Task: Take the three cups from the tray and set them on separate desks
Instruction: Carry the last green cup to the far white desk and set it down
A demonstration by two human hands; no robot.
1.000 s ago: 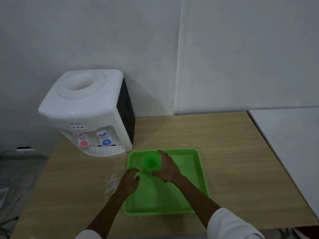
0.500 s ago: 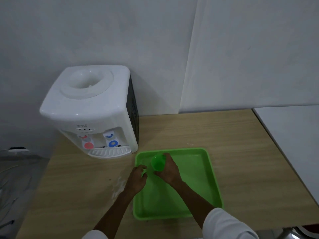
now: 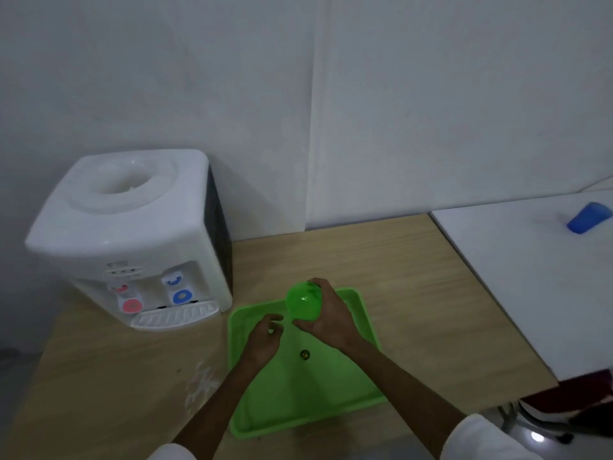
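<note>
A green cup [image 3: 303, 301] is lifted above the far end of the green tray [image 3: 298, 393], tipped so its mouth faces me, and my right hand [image 3: 326, 315] is wrapped around it. My left hand [image 3: 265, 336] hovers over the tray's left side with loosely curled fingers, holding nothing. A blue cup [image 3: 588, 217] stands on the white desk [image 3: 530, 277] at the far right. No other cup shows in the tray.
A white water dispenser [image 3: 129, 237] stands at the back left of the wooden desk [image 3: 414, 293]. A small dark round spot [image 3: 304, 354] marks the tray floor. A white smear [image 3: 202, 381] lies left of the tray. Walls close off the back.
My right hand has raised the green cup off the tray and tilted it toward me. The view has shifted, bringing the white desk and blue cup into sight.
</note>
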